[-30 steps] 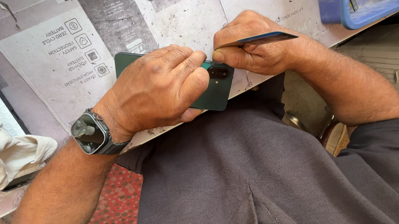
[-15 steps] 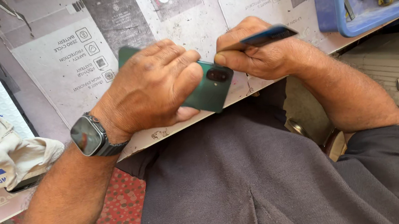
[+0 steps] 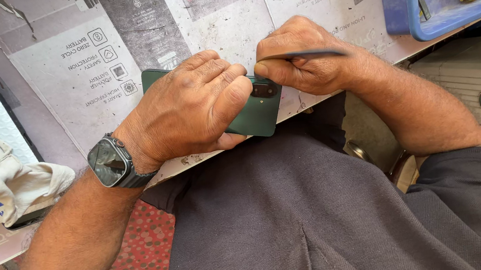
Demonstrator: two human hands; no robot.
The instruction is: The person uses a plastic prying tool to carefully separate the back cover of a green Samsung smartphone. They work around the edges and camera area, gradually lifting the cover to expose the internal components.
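Your left hand (image 3: 190, 107) was clamped over the green phone (image 3: 259, 114), pinning it back-up at the near edge of the cardboard-covered bench (image 3: 120, 64). Your right hand (image 3: 305, 58) was closed around a thin dark card (image 3: 304, 54), its near end at the phone's top edge by the camera bump.

Compared with half a second earlier, the card had dropped from a raised tilt to lie nearly flat and had slid further into your fist. By the look of it, you were working it along the seam to loosen the back cover. The phone itself had barely shifted. The blue tray (image 3: 402, 2) stayed at the right.
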